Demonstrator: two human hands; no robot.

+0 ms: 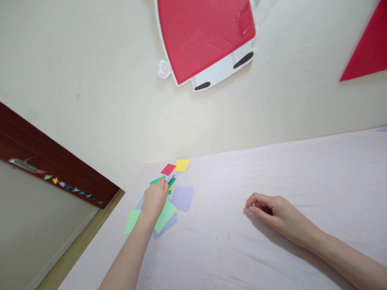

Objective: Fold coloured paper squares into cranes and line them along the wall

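My left hand (155,197) reaches over a loose spread of coloured paper squares, with its fingers pinched on a lavender paper (170,177). Partly under that hand lie dark green papers (157,180). Light green papers (165,216) and further lavender sheets (182,197) surround the wrist, some overlapping. Just beyond the fingertips are a red paper square (168,169) and a yellow one (182,165). My right hand (269,211) rests on the sheet-covered surface, away from the papers. Its fingers are curled, thumb tip against the index finger, and nothing shows in them.
A pale pink sheet (229,177) with wrinkles covers the surface, which meets a cream wall (287,100). A red and white cartoon board (208,36) is on the wall. At left, a brown door (60,161) has a handle (26,164) and a string of small coloured paper shapes (68,187).
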